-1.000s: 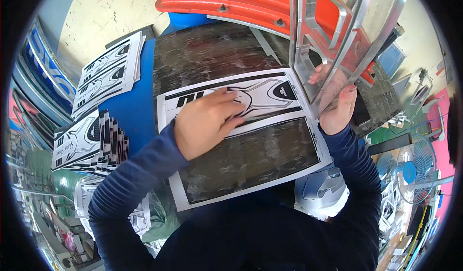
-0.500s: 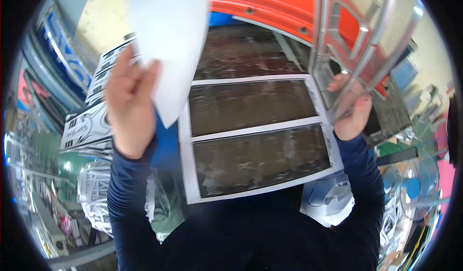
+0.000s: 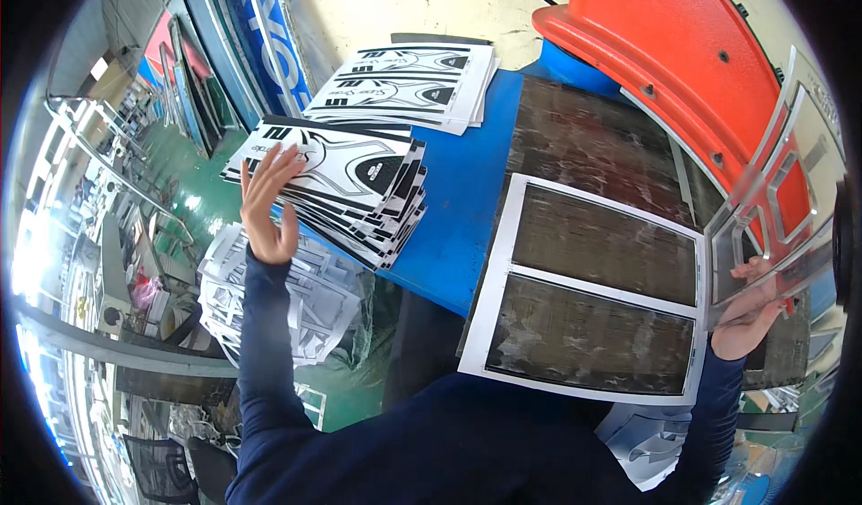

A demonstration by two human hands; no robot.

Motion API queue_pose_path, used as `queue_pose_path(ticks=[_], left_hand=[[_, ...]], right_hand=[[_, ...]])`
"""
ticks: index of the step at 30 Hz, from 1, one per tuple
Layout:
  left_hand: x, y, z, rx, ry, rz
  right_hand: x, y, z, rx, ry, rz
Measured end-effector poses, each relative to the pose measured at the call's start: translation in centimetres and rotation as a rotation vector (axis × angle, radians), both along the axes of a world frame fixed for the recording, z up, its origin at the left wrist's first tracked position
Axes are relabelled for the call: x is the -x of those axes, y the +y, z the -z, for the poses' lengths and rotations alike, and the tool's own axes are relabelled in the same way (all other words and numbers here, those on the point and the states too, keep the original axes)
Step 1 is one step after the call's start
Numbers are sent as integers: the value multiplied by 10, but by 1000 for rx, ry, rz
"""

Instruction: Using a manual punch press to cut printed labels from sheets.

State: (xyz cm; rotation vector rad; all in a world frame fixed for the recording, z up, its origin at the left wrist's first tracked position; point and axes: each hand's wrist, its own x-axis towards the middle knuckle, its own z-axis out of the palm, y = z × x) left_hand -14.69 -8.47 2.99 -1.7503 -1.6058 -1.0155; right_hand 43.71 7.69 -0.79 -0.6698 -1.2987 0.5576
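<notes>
My left hand (image 3: 268,207) rests with fingers apart on the edge of a stack of printed black-and-white sheets (image 3: 359,168). My right hand (image 3: 752,303) grips the lower part of a clear panel (image 3: 781,177) with shaped metal edging, tilted up at the right; the panel partly covers the fingers. Between my hands, a white sheet frame (image 3: 606,298) with two large rectangular openings lies on a dark, scuffed board (image 3: 593,137).
A second pile of printed sheets (image 3: 404,79) lies farther back on the blue table (image 3: 467,182). A red machine arm (image 3: 664,47) overhangs the board. White paper offcuts (image 3: 287,298) fill a bag at the left, below the table's edge. Crumpled white scrap (image 3: 646,442) sits below the sheet frame.
My left hand has let go of a plain white sheet and moved onto the near stack. The view has turned left. The right hand stays at the clear panel.
</notes>
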Motion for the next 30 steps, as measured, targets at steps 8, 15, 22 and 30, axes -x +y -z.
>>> queue_pose_path(ticks=[8, 15, 22, 30], left_hand=[[-151, 26, 14, 395, 42, 723], [-147, 5, 4, 531, 69, 703], [-27, -148, -71, 520, -434, 184], [65, -152, -89, 421, -77, -555]], right_hand=[[-14, -1, -1, -49, -105, -109], [-41, -20, -17, -153, -155, -69], [-49, -31, -6, -81, 6, -213], [-45, -44, 9, -31, 46, -136]])
